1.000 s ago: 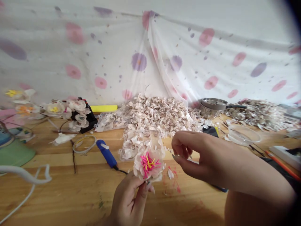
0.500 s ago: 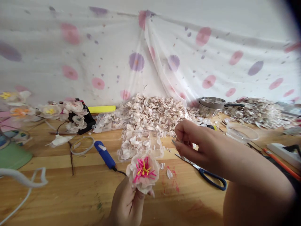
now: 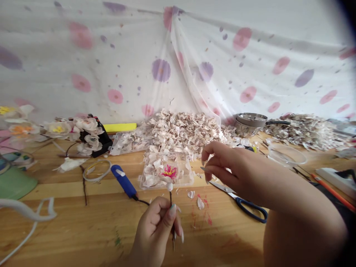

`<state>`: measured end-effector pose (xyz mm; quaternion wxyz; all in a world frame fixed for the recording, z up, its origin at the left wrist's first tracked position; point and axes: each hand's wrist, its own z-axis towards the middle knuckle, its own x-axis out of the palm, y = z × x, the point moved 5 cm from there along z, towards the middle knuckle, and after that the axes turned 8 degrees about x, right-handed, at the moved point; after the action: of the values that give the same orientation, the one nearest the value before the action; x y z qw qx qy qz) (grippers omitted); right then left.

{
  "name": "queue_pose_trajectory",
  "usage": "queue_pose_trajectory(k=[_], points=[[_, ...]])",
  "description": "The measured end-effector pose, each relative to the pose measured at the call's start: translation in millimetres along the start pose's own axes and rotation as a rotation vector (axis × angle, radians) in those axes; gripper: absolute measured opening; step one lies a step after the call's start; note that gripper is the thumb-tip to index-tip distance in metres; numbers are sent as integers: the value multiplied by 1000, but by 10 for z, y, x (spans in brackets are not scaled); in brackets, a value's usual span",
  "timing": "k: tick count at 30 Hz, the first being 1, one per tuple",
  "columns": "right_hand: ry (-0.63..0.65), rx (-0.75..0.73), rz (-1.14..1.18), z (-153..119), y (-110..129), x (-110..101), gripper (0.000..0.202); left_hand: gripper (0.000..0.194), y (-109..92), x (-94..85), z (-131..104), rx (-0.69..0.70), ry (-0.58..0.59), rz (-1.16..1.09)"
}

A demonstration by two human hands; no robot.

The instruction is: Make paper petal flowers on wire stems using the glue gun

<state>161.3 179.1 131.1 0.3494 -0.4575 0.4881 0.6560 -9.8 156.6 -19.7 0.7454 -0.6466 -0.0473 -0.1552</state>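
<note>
My left hand [image 3: 157, 226] pinches the thin brown stem [image 3: 171, 202] of an artificial flower [image 3: 169, 172] between thumb and fingers. The flower stands upright, with pale petals, bright pink and yellow stamens and a white base under the head. Behind it lies a clear plastic box [image 3: 190, 181] filled with pale petals, so the petal outlines blend together. My right hand [image 3: 222, 161] hovers to the right of the box, fingers bent and loosely apart, with nothing visible in them. Dark-blue-handled scissors [image 3: 250, 209] lie on the table under that hand and forearm.
A large petal heap [image 3: 186, 133] rises behind the box. A blue corded tool [image 3: 122, 181], a wire coil [image 3: 97, 171] and finished flowers [image 3: 87, 128] are at left. On the right are a metal pot [image 3: 250, 124], a clear lid [image 3: 287, 155] and a white power strip [image 3: 336, 180].
The flower has tipped from facing me to upright and sits higher, showing its stem. My left hand now grips lower on it. My right hand's fingers have loosened and shifted slightly left.
</note>
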Motion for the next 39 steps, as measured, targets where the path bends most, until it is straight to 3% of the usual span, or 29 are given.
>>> queue_pose_trajectory(k=[5,9,14,20,24,27,30,33,36,39], points=[[59,-103,-27,31,50,37,22,41,57,54,34,-104,96,-108],[-11,-209,-9,79,77,21,22,40,133,80,20,-180,158,-186],[-78,-242,13,146,72,19,14,40,157,79,26,-218,152,-211],[-345,-239,29,114,90,-113,49,38,145,80,37,-243,113,-250],[-370,-213,30,118,85,-138,58,39,155,91,28,-285,101,-286],[-284,-149,82,171,25,-88,36,38,159,100,34,-301,100,-317],[-111,-186,111,219,23,18,19,36,165,106,37,-313,104,-346],[91,-252,120,210,93,112,26,35,166,111,39,-309,109,-375],[282,-174,114,140,128,182,39,35,157,124,38,-307,117,-412],[315,-151,20,20,128,221,53,33,142,131,29,-316,115,-443]])
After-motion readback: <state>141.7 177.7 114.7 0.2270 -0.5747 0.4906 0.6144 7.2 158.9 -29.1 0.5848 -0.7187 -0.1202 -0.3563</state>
